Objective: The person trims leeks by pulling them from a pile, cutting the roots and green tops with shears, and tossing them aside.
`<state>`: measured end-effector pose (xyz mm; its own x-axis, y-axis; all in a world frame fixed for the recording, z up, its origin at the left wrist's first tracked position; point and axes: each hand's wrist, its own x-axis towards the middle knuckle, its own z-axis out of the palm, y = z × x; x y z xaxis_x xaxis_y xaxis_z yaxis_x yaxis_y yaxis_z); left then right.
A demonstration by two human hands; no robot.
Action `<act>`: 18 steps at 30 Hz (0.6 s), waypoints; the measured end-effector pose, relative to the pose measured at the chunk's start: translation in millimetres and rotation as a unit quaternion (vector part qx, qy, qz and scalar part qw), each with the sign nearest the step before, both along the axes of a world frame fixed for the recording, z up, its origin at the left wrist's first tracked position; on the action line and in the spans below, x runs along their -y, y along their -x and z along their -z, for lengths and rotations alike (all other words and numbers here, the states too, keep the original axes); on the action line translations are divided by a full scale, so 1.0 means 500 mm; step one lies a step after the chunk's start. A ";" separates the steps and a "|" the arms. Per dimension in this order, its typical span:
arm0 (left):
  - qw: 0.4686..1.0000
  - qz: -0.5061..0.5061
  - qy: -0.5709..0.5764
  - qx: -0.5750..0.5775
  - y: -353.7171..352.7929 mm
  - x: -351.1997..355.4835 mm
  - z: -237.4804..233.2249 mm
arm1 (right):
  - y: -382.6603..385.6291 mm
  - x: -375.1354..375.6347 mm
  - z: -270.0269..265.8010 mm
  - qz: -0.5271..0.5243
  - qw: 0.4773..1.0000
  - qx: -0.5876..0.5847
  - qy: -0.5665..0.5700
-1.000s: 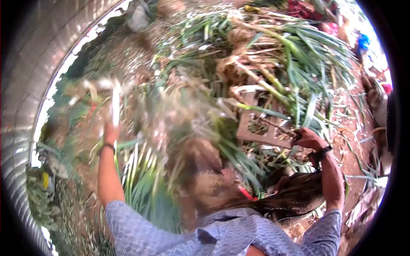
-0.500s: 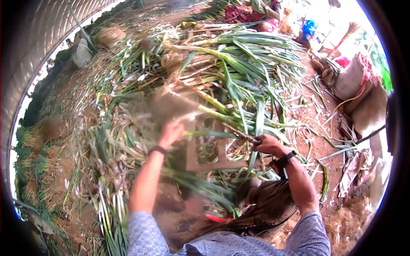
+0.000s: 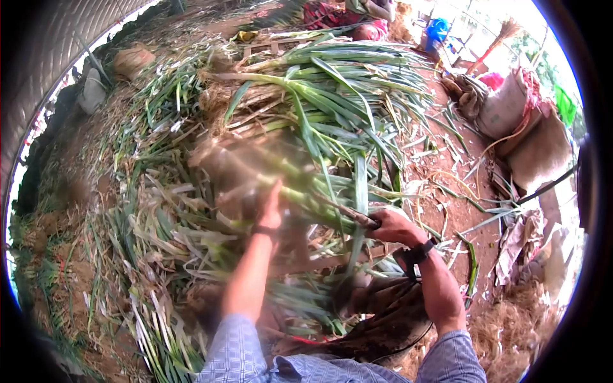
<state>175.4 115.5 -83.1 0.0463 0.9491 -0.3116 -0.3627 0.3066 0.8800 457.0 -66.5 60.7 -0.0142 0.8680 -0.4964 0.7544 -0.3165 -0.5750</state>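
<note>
Both forearms extend upward toward frame centre. The right hand [image 3: 391, 226], wrist bent, is closed around the end of a leek stalk [image 3: 332, 205] at centre. The left hand [image 3: 271, 207], motion-blurred, lies against that stalk; its grip cannot be determined.

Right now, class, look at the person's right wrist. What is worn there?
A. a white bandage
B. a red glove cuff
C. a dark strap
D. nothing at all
C: a dark strap circles the wrist just behind the bare right hand, which is closed around a thin brown stem.
</note>
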 end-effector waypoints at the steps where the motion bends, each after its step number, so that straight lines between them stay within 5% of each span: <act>1: 0.996 -0.043 -0.057 -0.053 0.008 0.006 0.031 | -0.007 0.001 0.008 -0.042 0.999 0.015 -0.027; 5: 0.994 0.086 0.065 -0.023 0.093 0.090 0.034 | -0.011 0.035 0.004 -0.113 0.993 0.019 -0.001; 9: 0.986 0.089 0.133 0.052 0.139 0.167 0.023 | 0.032 0.081 -0.019 -0.169 0.980 0.104 -0.011; 18: 0.974 0.204 0.086 0.049 0.152 0.205 0.051 | 0.092 0.109 -0.017 -0.168 0.973 0.139 -0.074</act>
